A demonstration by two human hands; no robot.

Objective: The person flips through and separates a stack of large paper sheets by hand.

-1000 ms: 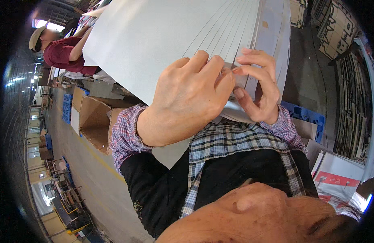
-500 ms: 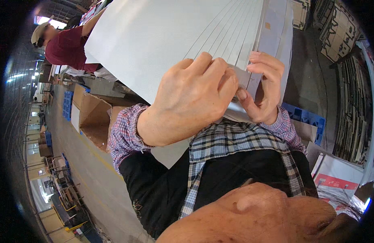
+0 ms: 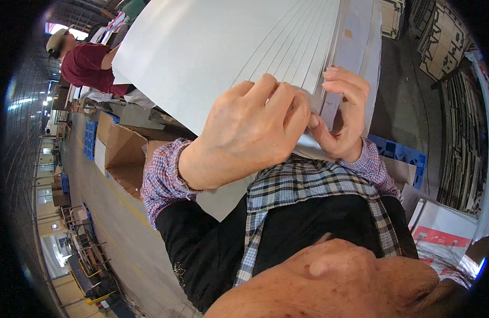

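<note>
White sheets: a stack of large, flat, smooth white sheets (image 3: 186, 58) is spread just beyond the hands, reaching far and to the left; its far end is cut off by the frame.
Fanned edges: several thin, straight sheet edges (image 3: 295, 53) are spread apart at the near end and drawn closer together at the far end.
Left hand: the left hand (image 3: 250, 130) is laid palm down over the near edge, fingers bent; the fingertips are hidden, so whether anything is pinched cannot be told.
Right hand: the right hand (image 3: 342, 116) is held in a loose curve at the near right corner, thumb and fingers parted, thumb tip placed just beside the left fingers.
Line of the edges: they are run from near to far, leaning right; their near ends are met by the left hand, the right margin by the right.
Left side: a brown cardboard box (image 3: 122, 151) is seen.
Right side: a blue pallet (image 3: 409, 157) is seen.
</note>
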